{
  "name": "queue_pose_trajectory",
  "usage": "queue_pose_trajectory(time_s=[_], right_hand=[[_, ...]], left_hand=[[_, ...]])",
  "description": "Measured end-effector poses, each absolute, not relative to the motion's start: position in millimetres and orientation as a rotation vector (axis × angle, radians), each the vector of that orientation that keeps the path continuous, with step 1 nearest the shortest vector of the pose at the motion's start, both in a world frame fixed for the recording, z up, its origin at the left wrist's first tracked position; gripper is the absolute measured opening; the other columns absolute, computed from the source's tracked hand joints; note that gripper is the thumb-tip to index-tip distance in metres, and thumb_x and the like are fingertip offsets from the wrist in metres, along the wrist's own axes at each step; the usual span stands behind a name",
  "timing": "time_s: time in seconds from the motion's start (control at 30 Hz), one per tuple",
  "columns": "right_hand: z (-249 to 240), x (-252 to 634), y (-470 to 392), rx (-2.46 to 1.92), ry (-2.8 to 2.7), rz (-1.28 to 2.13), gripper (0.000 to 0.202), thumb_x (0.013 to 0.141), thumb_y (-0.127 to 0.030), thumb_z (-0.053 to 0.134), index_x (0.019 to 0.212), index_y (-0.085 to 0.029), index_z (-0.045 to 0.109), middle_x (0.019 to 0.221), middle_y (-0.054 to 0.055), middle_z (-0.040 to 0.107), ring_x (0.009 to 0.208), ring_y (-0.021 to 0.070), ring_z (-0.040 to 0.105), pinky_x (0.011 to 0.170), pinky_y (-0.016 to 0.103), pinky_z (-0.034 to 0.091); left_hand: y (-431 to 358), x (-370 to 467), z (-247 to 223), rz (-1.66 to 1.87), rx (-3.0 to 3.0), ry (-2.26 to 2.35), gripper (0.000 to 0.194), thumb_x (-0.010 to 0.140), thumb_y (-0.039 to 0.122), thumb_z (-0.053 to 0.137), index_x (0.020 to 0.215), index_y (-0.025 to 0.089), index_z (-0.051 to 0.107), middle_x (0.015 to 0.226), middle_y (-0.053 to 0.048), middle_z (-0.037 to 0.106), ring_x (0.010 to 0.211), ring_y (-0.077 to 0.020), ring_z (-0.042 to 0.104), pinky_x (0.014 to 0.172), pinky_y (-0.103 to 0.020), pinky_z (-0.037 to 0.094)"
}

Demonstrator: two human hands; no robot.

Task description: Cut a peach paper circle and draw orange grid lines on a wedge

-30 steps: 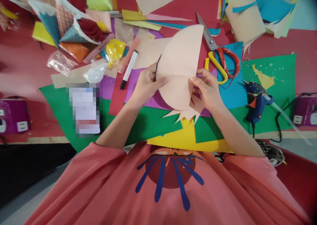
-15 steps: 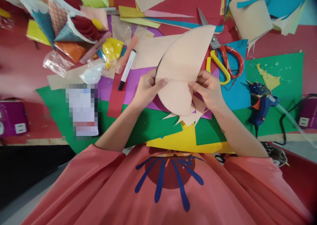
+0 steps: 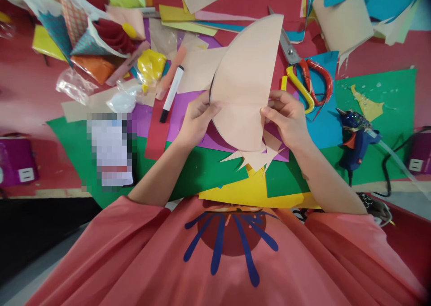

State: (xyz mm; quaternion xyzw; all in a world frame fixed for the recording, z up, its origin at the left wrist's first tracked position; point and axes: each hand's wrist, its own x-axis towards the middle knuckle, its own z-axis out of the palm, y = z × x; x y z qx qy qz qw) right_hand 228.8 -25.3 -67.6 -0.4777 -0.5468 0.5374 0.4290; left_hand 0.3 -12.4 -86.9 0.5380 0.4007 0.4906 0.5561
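Note:
Between my hands is a pale peach paper half-circle, its curved edge to the left and its straight edge to the right. My left hand pinches the curved edge, thumb on top and fingers underneath. At the straight edge, my right hand grips the paper between thumb and fingers. A faint crease crosses the sheet level with my thumbs. Below it lie jagged peach paper scraps. Scissors with red and yellow handles rest just beyond my right hand.
A blue glue gun lies on green paper at the right, its cord trailing. On the left are a phone with a blurred screen and a black-capped white marker. Fabric cones, clay packets and coloured sheets crowd the back.
The half-circle has turned slightly more upright, its top tip shifting left and away from me. My right hand has moved slightly right; both hands keep their hold.

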Motion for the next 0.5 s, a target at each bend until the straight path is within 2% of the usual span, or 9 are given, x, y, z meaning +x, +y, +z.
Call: queue_pose_trajectory(time_s=[0.13,0.2,0.27,0.33,0.4,0.5], right_hand=[[-67.7,229.3,-26.4,-1.177,-1.416,1.266,0.054,0.079,-0.054,0.071,0.124,-0.035,0.049,0.098,-0.001,0.067,0.087,0.0190,0.069,0.074,0.037,0.061],[-65.5,228.4,-27.4,-1.179,-1.437,1.216,0.057,0.078,-0.053,0.072,0.127,-0.038,0.045,0.113,0.000,0.065,0.091,0.0188,0.068,0.074,0.035,0.062],[-63.0,226.9,-28.7,-1.167,-1.457,1.170,0.058,0.079,-0.052,0.072,0.128,-0.040,0.044,0.126,-0.001,0.060,0.094,0.0182,0.068,0.074,0.034,0.062],[-61.4,225.7,-30.0,-1.146,-1.474,1.129,0.056,0.080,-0.051,0.071,0.129,-0.041,0.043,0.128,-0.001,0.058,0.096,0.0185,0.067,0.075,0.034,0.061],[-60.9,225.4,-31.0,-1.135,-1.483,1.095,0.054,0.083,-0.053,0.068,0.129,-0.040,0.043,0.122,0.000,0.061,0.099,0.0197,0.067,0.076,0.036,0.061],[-61.3,226.5,-31.4,-1.148,-1.478,1.051,0.050,0.084,-0.055,0.065,0.126,-0.037,0.045,0.115,0.001,0.064,0.103,0.0216,0.067,0.078,0.038,0.061]], left_hand=[[-10.1,-0.1,-83.6,1.232,1.346,0.913,0.042,0.080,0.047,0.073,0.117,0.029,0.064,0.119,-0.001,0.067,0.119,-0.0261,0.061,0.101,-0.040,0.051],[-10.4,-0.7,-80.5,1.283,1.340,0.940,0.051,0.078,0.045,0.075,0.125,0.033,0.059,0.125,-0.001,0.064,0.107,-0.0226,0.066,0.087,-0.034,0.057],[-11.9,-1.4,-77.5,1.301,1.326,0.983,0.054,0.077,0.046,0.077,0.127,0.034,0.058,0.113,-0.001,0.067,0.082,-0.0174,0.070,0.066,-0.028,0.057],[-14.2,-2.1,-75.0,1.286,1.352,1.018,0.047,0.077,0.050,0.076,0.118,0.031,0.064,0.089,0.000,0.068,0.064,-0.0138,0.066,0.053,-0.024,0.052],[-16.7,-2.7,-73.1,1.246,1.403,1.040,0.039,0.078,0.053,0.073,0.108,0.028,0.070,0.072,0.001,0.063,0.057,-0.0129,0.062,0.047,-0.023,0.049],[-19.8,-2.8,-71.4,1.187,1.473,1.058,0.037,0.082,0.054,0.069,0.108,0.028,0.071,0.063,0.002,0.059,0.054,-0.0127,0.061,0.043,-0.022,0.048]])
